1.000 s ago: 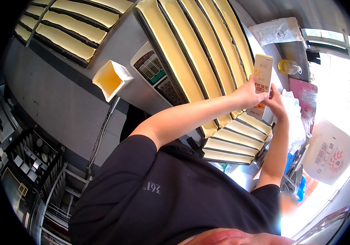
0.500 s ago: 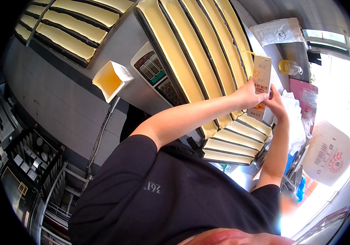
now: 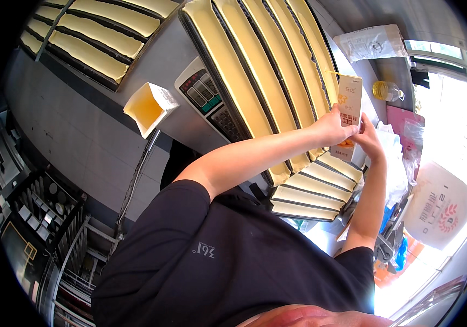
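Note:
Both of my hands grip a tall beige printed carton (image 3: pixel 350 97) over the right side of a large black tray. My left hand (image 3: pixel 333 128) wraps its near side, and my right hand (image 3: pixel 370 138) closes round it from the right. From the carton's far end a thin yellow stream (image 3: pixel 331 72) runs out to the left, over the tray's right edge. The tray (image 3: pixel 244 121) has long parallel channels, each holding a smooth pale yellow strip (image 3: pixel 260 71). What the fingers behind the carton do is hidden.
An opened carton (image 3: pixel 150 109), yellow inside, stands left of a scale with buttons (image 3: pixel 203 90). Similar filled trays lie at the far left (image 3: pixel 89 35) and below the big tray (image 3: pixel 312 191). Beyond my right hand are an oil bottle (image 3: pixel 387 91), plastic bags (image 3: pixel 388 147) and a white sack (image 3: pixel 372 42).
My hands and the carton stay almost in place. A blurred patch beside my right sleeve is gone, and an orange surface shows there.

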Demonstrator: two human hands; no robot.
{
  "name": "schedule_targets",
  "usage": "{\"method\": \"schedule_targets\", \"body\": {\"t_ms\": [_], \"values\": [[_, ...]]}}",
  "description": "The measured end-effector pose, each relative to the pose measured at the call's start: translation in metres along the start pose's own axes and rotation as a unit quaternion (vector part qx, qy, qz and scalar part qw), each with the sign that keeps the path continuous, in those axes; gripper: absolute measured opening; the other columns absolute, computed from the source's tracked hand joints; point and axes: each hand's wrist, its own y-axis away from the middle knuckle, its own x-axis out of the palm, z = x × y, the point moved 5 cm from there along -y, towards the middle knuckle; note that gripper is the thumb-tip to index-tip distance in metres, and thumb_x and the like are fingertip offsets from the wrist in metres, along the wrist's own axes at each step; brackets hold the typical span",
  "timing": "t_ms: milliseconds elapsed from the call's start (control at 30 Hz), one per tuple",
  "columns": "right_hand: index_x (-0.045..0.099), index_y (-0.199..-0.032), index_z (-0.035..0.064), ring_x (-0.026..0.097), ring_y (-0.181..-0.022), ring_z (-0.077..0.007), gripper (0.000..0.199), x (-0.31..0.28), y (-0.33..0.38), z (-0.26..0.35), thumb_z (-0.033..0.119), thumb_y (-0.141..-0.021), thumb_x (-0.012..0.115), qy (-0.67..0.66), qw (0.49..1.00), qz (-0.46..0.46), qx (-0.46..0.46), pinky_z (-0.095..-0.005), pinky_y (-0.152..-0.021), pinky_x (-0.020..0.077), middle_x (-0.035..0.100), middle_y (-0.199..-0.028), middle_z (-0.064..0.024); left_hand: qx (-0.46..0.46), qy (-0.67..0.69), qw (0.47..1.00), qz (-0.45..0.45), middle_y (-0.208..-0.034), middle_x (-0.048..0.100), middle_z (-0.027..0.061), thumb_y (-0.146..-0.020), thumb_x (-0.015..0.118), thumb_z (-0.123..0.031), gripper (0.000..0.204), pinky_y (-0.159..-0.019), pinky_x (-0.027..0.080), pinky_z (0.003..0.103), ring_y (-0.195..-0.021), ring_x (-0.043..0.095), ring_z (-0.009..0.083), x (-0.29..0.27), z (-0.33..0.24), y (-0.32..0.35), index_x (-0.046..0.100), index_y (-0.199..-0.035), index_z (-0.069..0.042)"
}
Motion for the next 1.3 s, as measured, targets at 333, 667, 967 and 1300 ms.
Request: {"method": "schedule_targets", "body": {"t_ms": [333,667,967,1300], "values": [[0.054,-0.154,-0.0005,0.075,-0.114,-0.0180,0.073,-0.002,-0.001,0.010,0.018,-0.094,0.091,-0.003,1.000,0.004,-0.011,-0.0350,-0.099,0.0613,0.077,-0.128,-0.0128,0.018,0.001,1.000,-0.001,-0.155,0.063,0.0253,-0.106,0.076,-0.030,0.079,-0.126,0.047,0.046,-0.149,0.061,0.0364,-0.002,-0.008,0.003,0.034,-0.164,0.003],[0.049,-0.161,0.0028,0.070,-0.132,-0.0214,0.086,-0.002,0.004,0.004,0.007,-0.087,0.092,-0.099,0.992,-0.046,-0.069,-0.0392,-0.112,0.0568,0.070,-0.144,-0.0125,0.029,-0.064,0.998,-0.004,-0.157,0.061,0.0301,-0.106,0.074,-0.039,0.095,-0.124,0.049,0.046,-0.147,0.062,0.0413,-0.007,-0.042,0.025,0.024,-0.173,0.004],[0.053,-0.159,0.0024,0.073,-0.128,-0.0226,0.083,-0.018,0.061,0.015,0.010,-0.086,0.091,-0.129,0.982,-0.120,-0.070,-0.0396,-0.110,0.0575,0.073,-0.142,-0.0101,0.105,-0.123,0.987,0.003,-0.167,0.051,0.0325,-0.106,0.073,-0.039,0.100,-0.128,0.045,0.045,-0.153,0.056,0.0424,0.021,-0.057,0.044,0.020,-0.176,0.009],[0.065,-0.145,-0.0078,0.076,-0.119,-0.0239,0.082,-0.021,0.172,0.009,0.016,-0.070,0.087,-0.183,0.962,-0.204,-0.015,-0.0384,-0.106,0.0581,0.078,-0.130,-0.0139,0.146,-0.176,0.968,0.100,-0.174,0.038,0.0341,-0.107,0.072,-0.044,0.101,-0.135,0.035,0.048,-0.165,0.039,0.0440,0.089,-0.042,0.086,0.022,-0.173,0.013]]}}
